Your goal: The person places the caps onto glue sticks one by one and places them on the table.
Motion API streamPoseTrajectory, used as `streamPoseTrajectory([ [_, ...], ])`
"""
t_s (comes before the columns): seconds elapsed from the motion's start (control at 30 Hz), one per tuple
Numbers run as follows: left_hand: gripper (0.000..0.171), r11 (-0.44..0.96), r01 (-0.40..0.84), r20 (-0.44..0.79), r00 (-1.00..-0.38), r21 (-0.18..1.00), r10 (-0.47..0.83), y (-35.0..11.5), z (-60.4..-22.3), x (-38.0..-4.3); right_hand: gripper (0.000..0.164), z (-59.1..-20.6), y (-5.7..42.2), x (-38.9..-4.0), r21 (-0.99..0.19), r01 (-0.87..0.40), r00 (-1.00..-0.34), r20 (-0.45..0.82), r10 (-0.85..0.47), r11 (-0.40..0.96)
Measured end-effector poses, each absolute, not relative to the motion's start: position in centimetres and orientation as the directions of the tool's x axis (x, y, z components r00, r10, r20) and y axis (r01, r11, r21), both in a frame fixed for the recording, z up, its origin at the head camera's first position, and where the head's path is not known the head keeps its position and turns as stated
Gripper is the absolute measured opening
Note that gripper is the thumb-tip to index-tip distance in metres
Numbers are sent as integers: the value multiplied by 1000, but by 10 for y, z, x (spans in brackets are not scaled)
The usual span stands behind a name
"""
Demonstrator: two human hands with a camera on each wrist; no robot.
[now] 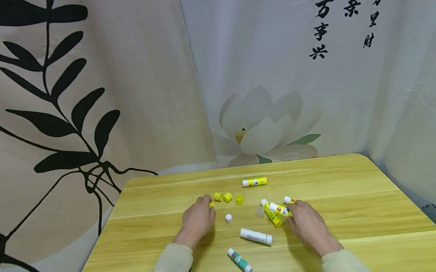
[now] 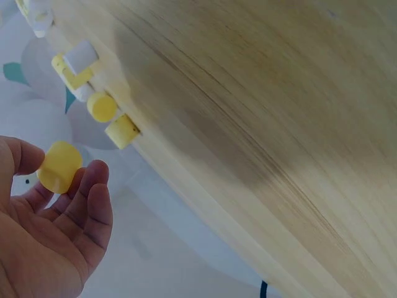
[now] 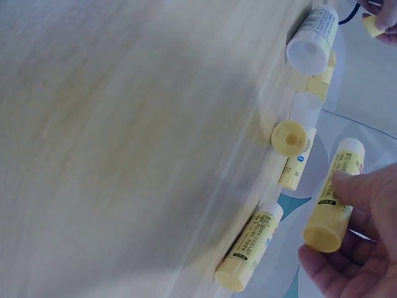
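Note:
My left hand (image 1: 200,217) pinches a small yellow cap (image 2: 60,167) between thumb and fingertips, above the table's left-middle part. My right hand (image 1: 308,224) holds a yellow glue stick (image 3: 335,195) with a white end, thumb along its printed side and the white end pointing left. Below it lies another yellow glue stick (image 1: 273,216). A further glue stick (image 3: 249,248) lies beside the right hand, partly hidden by it in the head view. Several yellow caps (image 1: 227,197) sit on the table just right of the left hand.
A white glue stick (image 1: 256,236) and a teal one (image 1: 240,261) lie in the middle of the wooden table (image 1: 159,191). One yellow glue stick (image 1: 254,182) lies near the far edge. A white cap (image 1: 228,218) and a clear cap (image 1: 259,212) stand between the hands.

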State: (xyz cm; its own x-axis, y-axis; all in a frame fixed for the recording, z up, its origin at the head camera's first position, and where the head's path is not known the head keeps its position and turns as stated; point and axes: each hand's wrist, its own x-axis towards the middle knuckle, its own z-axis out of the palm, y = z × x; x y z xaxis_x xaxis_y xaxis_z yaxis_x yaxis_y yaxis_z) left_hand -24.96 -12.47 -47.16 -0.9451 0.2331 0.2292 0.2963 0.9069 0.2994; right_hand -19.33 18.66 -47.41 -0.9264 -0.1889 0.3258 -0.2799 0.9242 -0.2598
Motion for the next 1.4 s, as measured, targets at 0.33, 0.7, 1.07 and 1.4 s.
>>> streamPoseTrajectory([
  [0.33,25,882,324,260,-934,341,243,-117,-465,-246,37,-472,185,-196,-246,-307,-910,360,-207,920],
  [0.7,25,817,380,254,-922,435,293,-107,-456,-240,32,-468,181,-196,-236,-343,-893,382,-238,909],
  [1.07,23,721,486,267,-874,494,406,-95,-451,-235,29,-465,173,-198,-235,-392,-868,415,-273,889],
  [1.4,27,618,487,230,-863,617,450,-86,-449,-231,28,-463,165,-197,-234,-446,-840,442,-314,864],
])
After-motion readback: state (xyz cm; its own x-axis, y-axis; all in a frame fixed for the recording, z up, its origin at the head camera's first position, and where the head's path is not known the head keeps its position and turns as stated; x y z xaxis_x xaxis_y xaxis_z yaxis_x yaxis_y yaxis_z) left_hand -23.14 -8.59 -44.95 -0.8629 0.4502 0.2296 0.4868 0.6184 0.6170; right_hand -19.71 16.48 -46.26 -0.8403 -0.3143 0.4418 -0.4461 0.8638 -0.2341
